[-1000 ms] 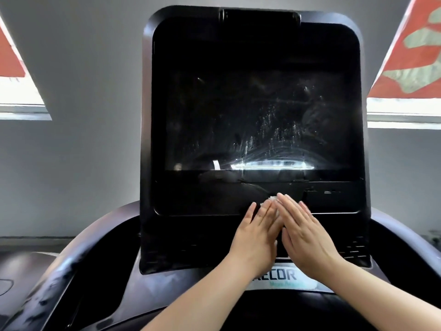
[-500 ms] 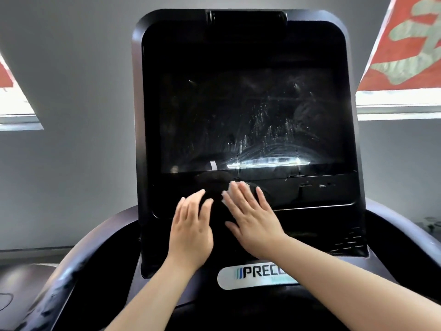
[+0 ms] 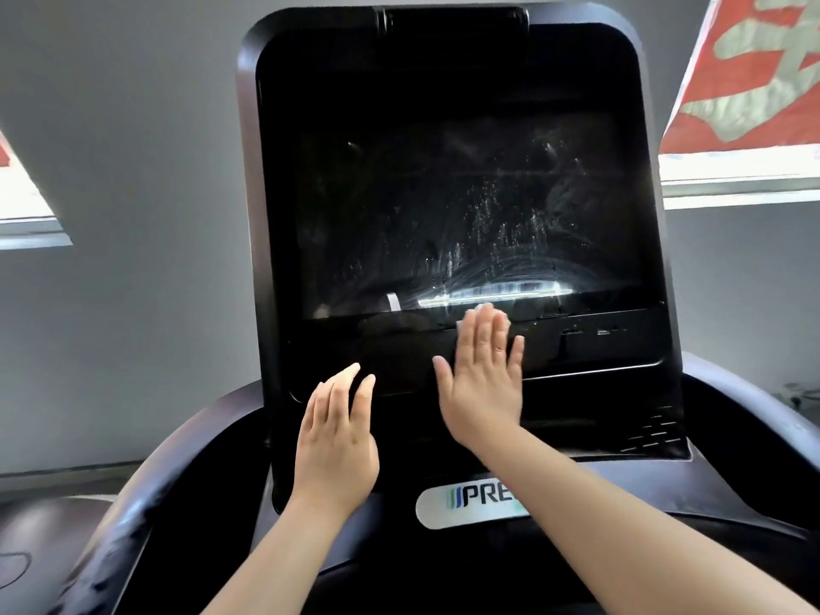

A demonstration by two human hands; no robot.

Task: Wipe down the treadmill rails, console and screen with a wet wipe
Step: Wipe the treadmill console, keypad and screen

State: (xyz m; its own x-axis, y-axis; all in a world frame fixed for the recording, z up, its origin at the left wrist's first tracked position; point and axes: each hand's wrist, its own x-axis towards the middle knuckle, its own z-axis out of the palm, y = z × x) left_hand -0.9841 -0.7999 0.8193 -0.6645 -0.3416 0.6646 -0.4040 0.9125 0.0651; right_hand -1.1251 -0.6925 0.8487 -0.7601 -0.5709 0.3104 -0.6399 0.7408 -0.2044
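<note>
The right hand (image 3: 481,383) presses flat, fingers straight and together, on the glossy strip below the screen (image 3: 466,215), its fingertips at the screen's bottom edge. A sliver of the white wet wipe (image 3: 503,319) peeks out beside those fingertips, pinned under them. A second ago both hands lay side by side lower on the console (image 3: 656,419); since then the right has slid up and the left hand (image 3: 339,437) has drifted toward the console's lower left corner, fingers relaxed, holding nothing. Streaks on the screen's lower right suggest wiping is underway there; the rails (image 3: 133,503) likely remain.
</note>
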